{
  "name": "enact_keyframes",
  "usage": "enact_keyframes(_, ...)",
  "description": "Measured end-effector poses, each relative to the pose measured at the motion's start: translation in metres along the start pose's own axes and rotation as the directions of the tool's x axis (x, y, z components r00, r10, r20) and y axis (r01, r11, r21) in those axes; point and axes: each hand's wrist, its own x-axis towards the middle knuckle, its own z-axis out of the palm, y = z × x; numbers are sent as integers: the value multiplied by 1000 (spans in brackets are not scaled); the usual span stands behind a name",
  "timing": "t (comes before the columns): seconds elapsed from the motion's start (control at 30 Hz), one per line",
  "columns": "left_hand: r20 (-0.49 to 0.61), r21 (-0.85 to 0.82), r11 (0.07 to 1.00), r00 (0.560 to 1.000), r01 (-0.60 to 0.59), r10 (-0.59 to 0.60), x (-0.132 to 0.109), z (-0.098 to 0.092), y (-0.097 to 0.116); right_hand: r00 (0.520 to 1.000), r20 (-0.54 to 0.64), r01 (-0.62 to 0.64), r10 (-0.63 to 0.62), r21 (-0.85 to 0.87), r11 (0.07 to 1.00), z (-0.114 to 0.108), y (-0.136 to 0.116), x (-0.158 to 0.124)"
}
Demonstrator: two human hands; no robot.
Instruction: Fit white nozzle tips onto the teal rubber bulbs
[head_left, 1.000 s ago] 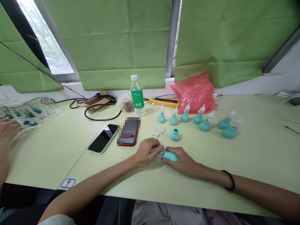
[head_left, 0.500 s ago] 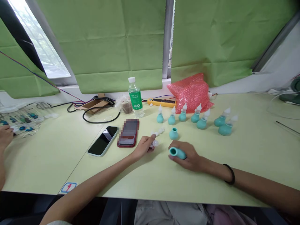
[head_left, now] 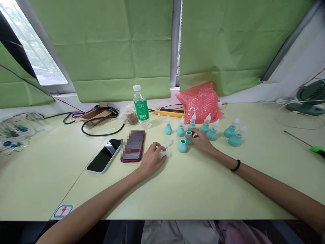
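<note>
My right hand [head_left: 201, 139] grips a teal bulb [head_left: 188, 137] with an open top, upright, just behind and right of another open teal bulb [head_left: 182, 146]. Near some small clear plastic pieces [head_left: 166, 154], my left hand [head_left: 153, 157] rests on the table with its fingers apart and bent; its fingertips are close to the pieces. Behind the open bulbs stand several teal bulbs with clear pointed tips [head_left: 168, 125], two of them [head_left: 235, 138] farther to the right.
Two phones [head_left: 104, 156] [head_left: 133, 146] lie left of my left hand. A water bottle [head_left: 141, 108], a yellow power strip [head_left: 170, 112] and a pink bubble bag [head_left: 201, 101] are at the back. Black cable [head_left: 101, 135] lies back left; a screwdriver [head_left: 317, 149] lies far right.
My right hand has moved away from me with the bulb, which is now upright beside the other open one. My left hand has let go of the clear pieces. The view has shifted right.
</note>
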Motion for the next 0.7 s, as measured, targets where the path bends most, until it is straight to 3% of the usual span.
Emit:
enact_keyframes(0.13,8,-11,1000,1000,-27,27,0,-1,1,998,57,0,3,-41,999,2,3,-3)
enact_keyframes(0.3,-1,-24,999,1000,-29,29,-1,-1,2,983,-44,172,-177,-96,980,-6,-10,2)
enact_keyframes(0.57,-14,-8,999,999,-51,51,-2,-1,2,963,233,219,-136,-379,899,-7,-17,33)
enact_keyframes(0.63,-5,-4,998,998,-56,56,-2,-1,1,961,240,229,-137,-415,881,-1,-15,35)
enact_keyframes(0.7,-10,-3,998,998,-62,62,-2,0,1,972,172,222,-162,-440,870,3,-15,35)
